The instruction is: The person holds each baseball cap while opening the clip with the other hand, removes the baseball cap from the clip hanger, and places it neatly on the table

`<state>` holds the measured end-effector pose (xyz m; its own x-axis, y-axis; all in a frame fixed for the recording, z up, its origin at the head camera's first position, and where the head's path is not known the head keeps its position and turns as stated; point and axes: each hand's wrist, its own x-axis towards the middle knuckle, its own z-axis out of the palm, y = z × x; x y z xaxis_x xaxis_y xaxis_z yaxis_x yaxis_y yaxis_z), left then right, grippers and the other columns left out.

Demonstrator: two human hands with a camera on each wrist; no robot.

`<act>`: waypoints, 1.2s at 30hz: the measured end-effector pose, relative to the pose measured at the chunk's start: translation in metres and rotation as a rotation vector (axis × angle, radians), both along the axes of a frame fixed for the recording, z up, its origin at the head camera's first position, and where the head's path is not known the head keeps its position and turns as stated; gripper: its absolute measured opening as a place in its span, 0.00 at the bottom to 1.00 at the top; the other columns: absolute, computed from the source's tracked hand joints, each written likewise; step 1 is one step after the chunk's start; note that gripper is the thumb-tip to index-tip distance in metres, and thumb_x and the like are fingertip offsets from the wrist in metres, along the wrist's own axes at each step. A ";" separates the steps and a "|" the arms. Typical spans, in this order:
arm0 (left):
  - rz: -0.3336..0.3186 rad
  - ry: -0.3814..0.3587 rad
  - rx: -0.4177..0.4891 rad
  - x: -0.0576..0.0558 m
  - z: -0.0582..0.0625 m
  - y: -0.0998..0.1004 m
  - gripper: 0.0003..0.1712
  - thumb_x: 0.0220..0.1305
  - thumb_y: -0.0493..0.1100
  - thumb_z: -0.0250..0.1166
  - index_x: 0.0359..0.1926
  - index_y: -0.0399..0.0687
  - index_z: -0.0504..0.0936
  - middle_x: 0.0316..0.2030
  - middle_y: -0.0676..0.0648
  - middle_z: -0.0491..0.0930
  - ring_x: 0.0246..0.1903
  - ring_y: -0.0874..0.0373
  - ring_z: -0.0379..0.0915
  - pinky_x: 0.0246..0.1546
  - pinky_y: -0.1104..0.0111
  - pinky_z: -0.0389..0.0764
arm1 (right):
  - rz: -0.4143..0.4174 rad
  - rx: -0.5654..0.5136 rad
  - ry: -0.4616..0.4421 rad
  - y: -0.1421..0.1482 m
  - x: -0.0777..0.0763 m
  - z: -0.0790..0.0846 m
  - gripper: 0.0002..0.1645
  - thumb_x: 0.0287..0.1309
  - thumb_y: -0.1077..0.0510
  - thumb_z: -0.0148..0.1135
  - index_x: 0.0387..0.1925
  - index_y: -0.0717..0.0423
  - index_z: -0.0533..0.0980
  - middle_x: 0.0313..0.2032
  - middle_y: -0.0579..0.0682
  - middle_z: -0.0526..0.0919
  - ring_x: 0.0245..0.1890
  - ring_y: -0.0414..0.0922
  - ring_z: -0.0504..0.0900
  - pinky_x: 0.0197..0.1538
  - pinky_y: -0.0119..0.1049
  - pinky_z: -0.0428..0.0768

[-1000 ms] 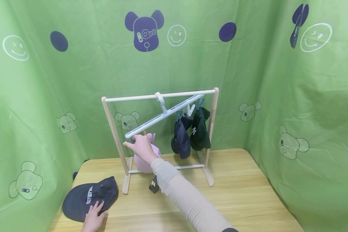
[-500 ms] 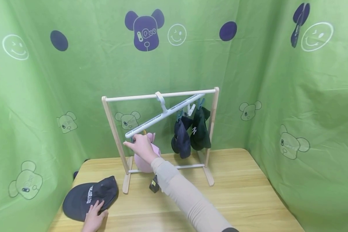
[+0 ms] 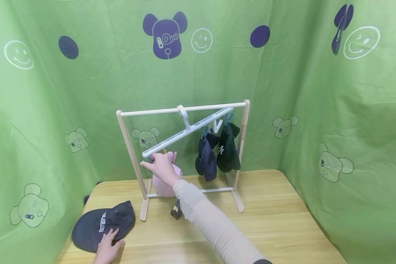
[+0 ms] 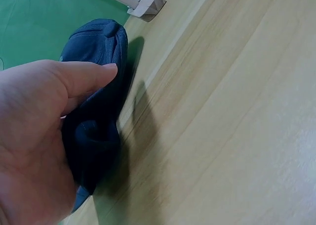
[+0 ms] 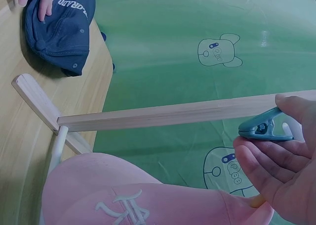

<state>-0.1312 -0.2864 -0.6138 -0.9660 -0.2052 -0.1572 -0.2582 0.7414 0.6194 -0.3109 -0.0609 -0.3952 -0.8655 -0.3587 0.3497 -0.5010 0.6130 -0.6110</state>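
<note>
My right hand [image 3: 162, 168] is at the low left end of a pale blue hanger [image 3: 169, 140]. In the right wrist view it pinches a blue-green clothespin [image 5: 261, 129] between thumb and fingers. Beside that hand a pink cap [image 5: 143, 202] with white embroidery hangs from an orange-yellow clip [image 5: 257, 201], partly behind the hand in the head view. At the table's left, my left hand [image 3: 107, 248] rests on a dark cap [image 3: 91, 228] with white lettering, its fingers spread over the crown. The left wrist view shows its thumb straight along the cap; the other fingers are hidden there.
The hanger hooks onto a wooden rack [image 3: 214, 107] and tilts left side down. A navy cap [image 3: 207, 157] and a dark green cap [image 3: 229, 154] hang at right, with a white clothespin [image 3: 217, 126] between. A small black object [image 3: 176, 211] lies on the wooden table [image 3: 267, 220].
</note>
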 end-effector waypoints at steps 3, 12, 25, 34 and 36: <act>0.002 0.006 -0.014 -0.001 0.001 0.001 0.33 0.66 0.46 0.60 0.64 0.28 0.68 0.67 0.20 0.56 0.66 0.17 0.41 0.60 0.24 0.47 | 0.006 -0.005 0.002 0.000 0.000 0.000 0.25 0.57 0.40 0.66 0.19 0.49 0.65 0.15 0.40 0.64 0.16 0.34 0.60 0.21 0.22 0.60; 0.014 0.083 -0.084 0.000 0.011 0.002 0.27 0.67 0.45 0.59 0.59 0.26 0.72 0.61 0.19 0.65 0.63 0.19 0.55 0.64 0.36 0.61 | 0.014 -0.014 0.003 0.000 0.001 0.000 0.25 0.57 0.40 0.65 0.19 0.49 0.66 0.15 0.40 0.65 0.16 0.34 0.61 0.21 0.22 0.61; 0.105 0.135 -0.031 0.004 0.029 0.006 0.25 0.69 0.43 0.55 0.61 0.31 0.72 0.61 0.26 0.70 0.63 0.28 0.63 0.64 0.41 0.65 | 0.012 -0.005 -0.015 0.001 0.003 0.003 0.25 0.57 0.39 0.65 0.19 0.49 0.65 0.15 0.40 0.64 0.16 0.34 0.60 0.21 0.22 0.60; 0.130 0.194 -0.036 0.005 0.038 0.008 0.25 0.69 0.42 0.56 0.62 0.32 0.72 0.61 0.26 0.70 0.63 0.28 0.63 0.64 0.40 0.65 | 0.024 -0.033 -0.026 0.000 0.003 0.003 0.26 0.57 0.39 0.65 0.19 0.49 0.66 0.15 0.40 0.65 0.16 0.34 0.60 0.21 0.22 0.60; 0.135 0.197 -0.031 0.005 0.042 0.009 0.25 0.69 0.42 0.56 0.63 0.32 0.70 0.62 0.25 0.68 0.64 0.28 0.61 0.65 0.40 0.63 | 0.028 -0.039 -0.018 0.000 0.003 0.002 0.25 0.57 0.39 0.65 0.20 0.50 0.67 0.16 0.40 0.67 0.16 0.34 0.61 0.21 0.22 0.61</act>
